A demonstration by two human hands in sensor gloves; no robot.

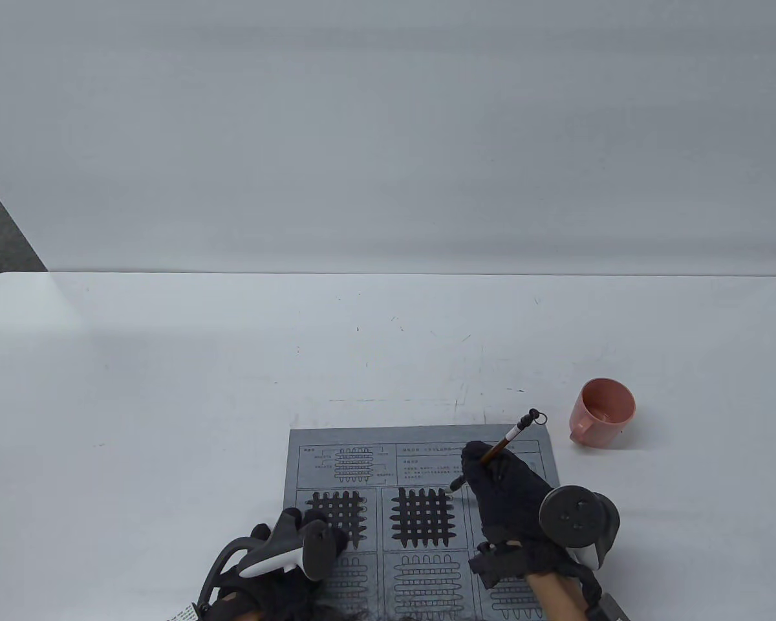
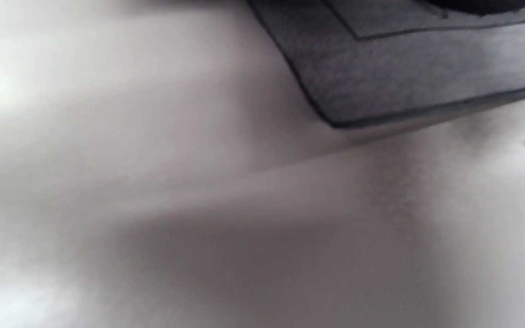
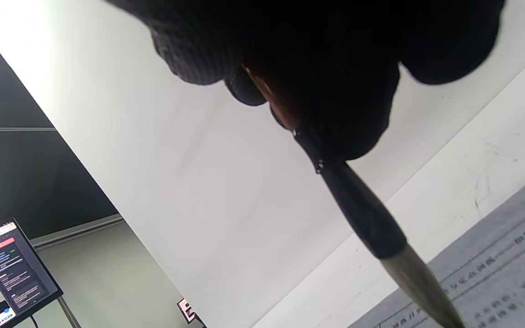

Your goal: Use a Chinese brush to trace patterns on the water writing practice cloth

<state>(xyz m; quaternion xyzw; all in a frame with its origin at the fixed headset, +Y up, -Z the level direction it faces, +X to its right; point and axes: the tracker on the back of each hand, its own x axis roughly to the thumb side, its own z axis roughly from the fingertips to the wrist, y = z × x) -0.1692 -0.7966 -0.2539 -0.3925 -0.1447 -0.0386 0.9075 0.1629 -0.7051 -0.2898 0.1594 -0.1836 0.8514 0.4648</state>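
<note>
From the table view, we see the practice cloth (image 1: 420,479) flat on the desk (image 1: 168,401), a pink mug (image 1: 603,412) just beside its far right corner. Our right hand (image 1: 507,501) pinches the brush (image 1: 498,448) over the cloth. Our left hand (image 1: 284,550) rests on the cloth's left side.

Left wrist view: only the cloth's corner (image 2: 381,82); grip unclear.

Right wrist view: fingers (image 3: 358,91) pressed around the brush (image 3: 358,205), tip just above the cloth (image 3: 508,273).

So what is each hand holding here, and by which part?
The right hand grips the brush on the brown middle of its handle. The left hand holds nothing; it rests on the practice cloth.
</note>
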